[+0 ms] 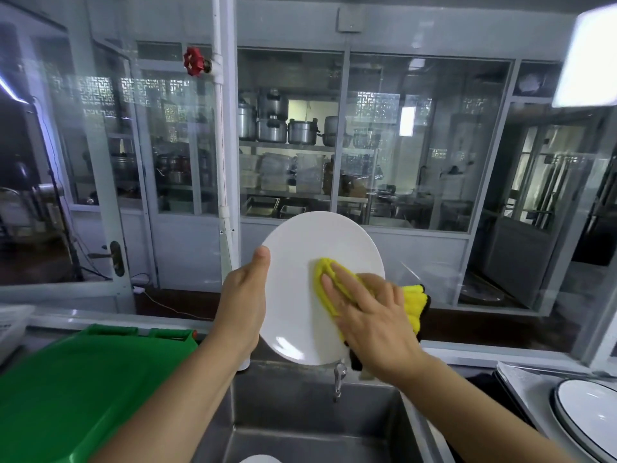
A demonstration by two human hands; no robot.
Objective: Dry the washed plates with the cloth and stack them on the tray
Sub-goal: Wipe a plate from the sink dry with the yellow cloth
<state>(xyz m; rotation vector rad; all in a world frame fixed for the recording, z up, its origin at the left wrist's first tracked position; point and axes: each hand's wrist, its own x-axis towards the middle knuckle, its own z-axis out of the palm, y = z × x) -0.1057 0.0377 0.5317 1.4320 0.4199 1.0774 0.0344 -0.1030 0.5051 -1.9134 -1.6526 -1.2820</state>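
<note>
A: Landmark: steel sink [300,429]. Largest item first — green bin lid [83,389], hard against the sink's left wall. Not part of the job.

B: Next down?

A: White plate [320,289], held upright directly above the sink's back edge, face toward the wearer. Likely held there so drips fall into the basin, and tilted up so the whole face is reachable.

B: Grips?

A: Left hand [247,295] grasps the plate's left rim, thumb over the front; the fingers behind are hidden. Right hand [374,315] lies flat, fingers straight, pressing the yellow cloth [329,285] against the plate's face. Loose cloth hangs past the plate's right edge.

B: Where do the dried plates go?

A: Tray [521,382], right of the sink, cut off by the frame. One dark-rimmed plate [587,416] already lies on it, only partly in view.

B: Anything unclear?

A: Tap [339,379] at the sink's back wall, its top hidden behind the plate. A white curved edge at the sink's near side is cropped; can't identify it.
</note>
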